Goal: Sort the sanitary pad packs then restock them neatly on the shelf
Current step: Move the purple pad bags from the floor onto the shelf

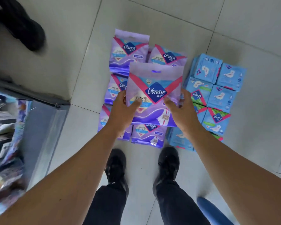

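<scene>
My left hand (122, 109) and right hand (179, 108) pinch one purple pack (154, 96) by its side edges. The slick film could slip and scatter the purple stack (128, 51) at 12 o'clock into the blue packs (217, 95) at 3 o'clock.

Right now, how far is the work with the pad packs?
Sorting looks mostly done: purple packs lie grouped on the floor, blue packs stacked beside them on the right. In hand: the left hand and right hand each have a grip on one purple pack, held above the piles. Left: restocking. The shelf at the left is blurred; every other pack is on the floor.
</scene>
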### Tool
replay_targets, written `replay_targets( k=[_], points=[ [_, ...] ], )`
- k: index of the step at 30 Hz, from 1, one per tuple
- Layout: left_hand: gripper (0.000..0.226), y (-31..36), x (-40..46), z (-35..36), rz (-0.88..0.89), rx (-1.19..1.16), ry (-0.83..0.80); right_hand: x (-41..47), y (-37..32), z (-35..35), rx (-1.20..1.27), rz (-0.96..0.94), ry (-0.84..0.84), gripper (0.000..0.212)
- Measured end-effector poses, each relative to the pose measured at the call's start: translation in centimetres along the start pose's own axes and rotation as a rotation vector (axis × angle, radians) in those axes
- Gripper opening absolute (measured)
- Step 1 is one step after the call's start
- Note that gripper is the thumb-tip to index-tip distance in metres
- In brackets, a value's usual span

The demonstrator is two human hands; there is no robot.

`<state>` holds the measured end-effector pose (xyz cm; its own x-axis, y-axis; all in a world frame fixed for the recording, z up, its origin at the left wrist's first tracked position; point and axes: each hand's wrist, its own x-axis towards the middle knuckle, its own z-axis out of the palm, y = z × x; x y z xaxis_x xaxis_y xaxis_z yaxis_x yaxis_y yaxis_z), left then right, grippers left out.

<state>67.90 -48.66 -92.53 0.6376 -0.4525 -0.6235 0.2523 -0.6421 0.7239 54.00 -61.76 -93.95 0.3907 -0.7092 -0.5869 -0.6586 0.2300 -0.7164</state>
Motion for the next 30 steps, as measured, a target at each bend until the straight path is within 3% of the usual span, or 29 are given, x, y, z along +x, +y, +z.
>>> replay_targets(
  k=[8,14,21,30],
  points=[
    [0.028,10.7,-11.7,-13.3,0.067,-0.332,0.187,-12.1,-18.1,0.2,0.007,-0.216,-0.089,0.055],
    [0.04,13.1,-19.7,-22.8,0.159,-0.459,0.453,-19.3,-27.5,4.8,-0.085,-0.43,-0.229,0.043],
    [0.032,9.5,-31.1,-30.1,0.183,-0.59,0.701,-28.4,-30.6,11.4,-0.179,-0.614,-0.483,0.048],
    [0.049,0.5,-45.4,-36.6,0.112,-0.663,1.01,-42.7,-30.1,20.1,-0.267,-0.758,-0.749,0.05]
  ],
)
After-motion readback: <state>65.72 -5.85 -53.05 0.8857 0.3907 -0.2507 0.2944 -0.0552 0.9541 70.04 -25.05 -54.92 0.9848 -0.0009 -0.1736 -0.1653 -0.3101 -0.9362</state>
